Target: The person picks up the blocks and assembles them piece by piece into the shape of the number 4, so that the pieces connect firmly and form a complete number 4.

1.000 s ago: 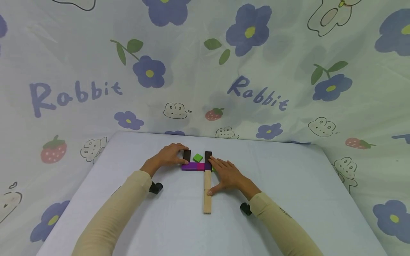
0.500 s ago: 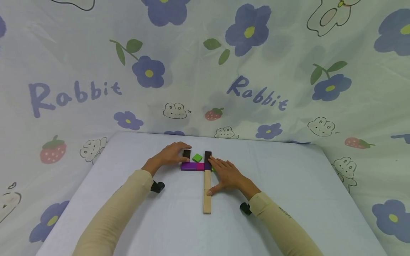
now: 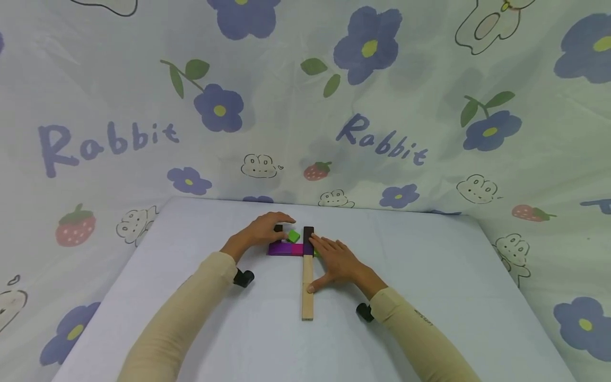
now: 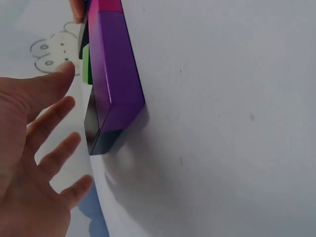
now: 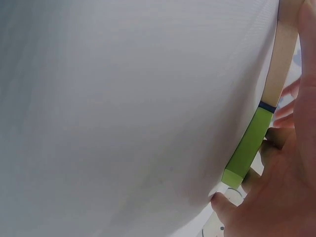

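Flat bar-shaped blocks lie joined on the white table. In the head view, a purple block (image 3: 280, 249) and a magenta block (image 3: 297, 249) run to a dark block (image 3: 308, 240), and natural wood blocks (image 3: 307, 297) extend toward the person. A black block (image 3: 278, 229) stands off the purple one's left end. My left hand (image 3: 258, 230) hovers over it with fingers spread, beside a small green block (image 3: 293, 236); the left wrist view shows nothing between them. My right hand (image 3: 338, 262) rests along the right side, fingertips on the dark block and thumb on the wood.
In the right wrist view, a long green block (image 5: 248, 148) extends under the right fingers from the wood block (image 5: 282, 59). White cloth covers the table (image 3: 429, 297); its back edge meets a patterned curtain (image 3: 286, 106).
My left hand has moved right, away from the black block's side toward the small green block. The right hand stays in place on the blocks.
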### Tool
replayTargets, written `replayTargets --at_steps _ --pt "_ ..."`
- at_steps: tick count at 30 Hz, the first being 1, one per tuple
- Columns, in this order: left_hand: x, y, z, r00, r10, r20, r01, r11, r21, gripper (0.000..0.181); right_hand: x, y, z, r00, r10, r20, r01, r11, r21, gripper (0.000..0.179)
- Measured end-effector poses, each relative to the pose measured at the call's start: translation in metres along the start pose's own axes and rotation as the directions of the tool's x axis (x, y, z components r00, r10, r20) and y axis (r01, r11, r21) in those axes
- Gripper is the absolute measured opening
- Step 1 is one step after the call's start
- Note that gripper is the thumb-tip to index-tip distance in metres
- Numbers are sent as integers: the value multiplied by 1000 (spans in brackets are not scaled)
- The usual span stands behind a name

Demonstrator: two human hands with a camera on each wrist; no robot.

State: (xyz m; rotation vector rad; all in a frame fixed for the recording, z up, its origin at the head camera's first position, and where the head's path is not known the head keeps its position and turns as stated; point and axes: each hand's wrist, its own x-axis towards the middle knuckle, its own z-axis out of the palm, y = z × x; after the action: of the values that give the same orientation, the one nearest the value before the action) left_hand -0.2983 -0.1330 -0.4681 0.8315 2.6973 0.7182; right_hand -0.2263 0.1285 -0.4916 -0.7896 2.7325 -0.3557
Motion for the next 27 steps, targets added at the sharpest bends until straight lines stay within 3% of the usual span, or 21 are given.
replayTargets --at_steps 8,16,27 --pt "5 7 5 1000 -1 10 1 1000 0 43 -1 1 2 1000 -10 -11 10 1000 -9 133" --pt "7 7 8 1000 5 11 -6 999 43 41 -1 2 2 1000 -11 -12 11 1000 -13 133" --pt "7 9 12 1000 -14 -3 14 999 38 38 0 3 3 1000 -20 -14 20 1000 -14 134"
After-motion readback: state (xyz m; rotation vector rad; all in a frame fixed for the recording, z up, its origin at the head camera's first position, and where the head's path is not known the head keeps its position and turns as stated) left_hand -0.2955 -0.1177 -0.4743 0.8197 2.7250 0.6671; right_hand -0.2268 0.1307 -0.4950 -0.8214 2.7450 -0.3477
